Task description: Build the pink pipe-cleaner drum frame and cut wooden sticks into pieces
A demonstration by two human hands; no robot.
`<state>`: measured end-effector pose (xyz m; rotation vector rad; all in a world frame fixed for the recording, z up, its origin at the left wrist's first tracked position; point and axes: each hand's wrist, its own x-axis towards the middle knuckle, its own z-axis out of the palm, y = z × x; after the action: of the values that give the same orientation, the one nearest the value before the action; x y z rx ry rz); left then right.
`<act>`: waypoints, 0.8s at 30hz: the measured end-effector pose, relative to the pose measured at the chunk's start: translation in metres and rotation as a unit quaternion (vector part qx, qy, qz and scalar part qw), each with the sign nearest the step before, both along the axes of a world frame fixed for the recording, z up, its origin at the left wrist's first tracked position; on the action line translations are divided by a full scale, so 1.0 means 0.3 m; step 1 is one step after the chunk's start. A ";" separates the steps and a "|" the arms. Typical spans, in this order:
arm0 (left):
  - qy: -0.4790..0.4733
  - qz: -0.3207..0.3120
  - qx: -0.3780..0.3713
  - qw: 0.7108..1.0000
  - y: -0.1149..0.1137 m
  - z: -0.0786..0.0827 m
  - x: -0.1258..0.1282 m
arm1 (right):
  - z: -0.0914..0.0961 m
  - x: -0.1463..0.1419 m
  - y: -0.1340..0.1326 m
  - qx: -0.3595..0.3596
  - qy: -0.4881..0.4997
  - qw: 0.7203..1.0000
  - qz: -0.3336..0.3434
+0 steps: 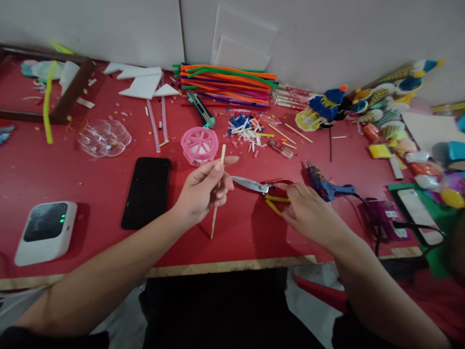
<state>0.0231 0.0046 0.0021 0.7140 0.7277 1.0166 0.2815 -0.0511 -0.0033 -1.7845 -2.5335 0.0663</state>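
My left hand (205, 186) pinches a thin wooden stick (214, 223), held nearly upright over the red table. In my right hand (308, 211) is a pair of scissors (250, 184) with red and yellow handles. Their blades point left, and the tip comes close to the fingers of my left hand. Whether the blades are parted is hard to make out. Just behind my left hand sits a small pink wheel-shaped craft piece (199, 145). A blue glue gun (327, 184) lies to the right of my right hand.
A black phone (147, 193) and a white device (47, 232) lie on the left. Orange, green and purple pipe cleaners (228, 85) are heaped at the back, near a utility knife (201, 109) and cut scraps (247, 127). Small craft figures (329, 104) stand at the right.
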 end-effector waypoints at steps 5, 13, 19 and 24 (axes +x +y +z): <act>-0.023 -0.057 -0.032 0.998 0.010 0.002 0.000 | -0.021 0.024 0.017 -0.048 -0.037 0.998 -0.032; 0.053 -0.069 0.008 0.996 0.000 0.000 0.007 | 0.031 0.003 -0.012 -0.150 0.075 0.983 -0.076; 0.048 -0.097 0.017 0.994 -0.008 -0.015 0.013 | 0.093 -0.051 -0.039 -0.254 0.242 0.935 -0.051; 0.061 -0.121 0.007 0.991 -0.011 -0.008 0.014 | 0.113 -0.082 -0.019 -0.329 0.255 0.908 -0.037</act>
<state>0.0273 0.0012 -0.0002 0.8595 0.7197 0.7619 0.2568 -0.0569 0.0306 -1.6992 -2.1726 1.3335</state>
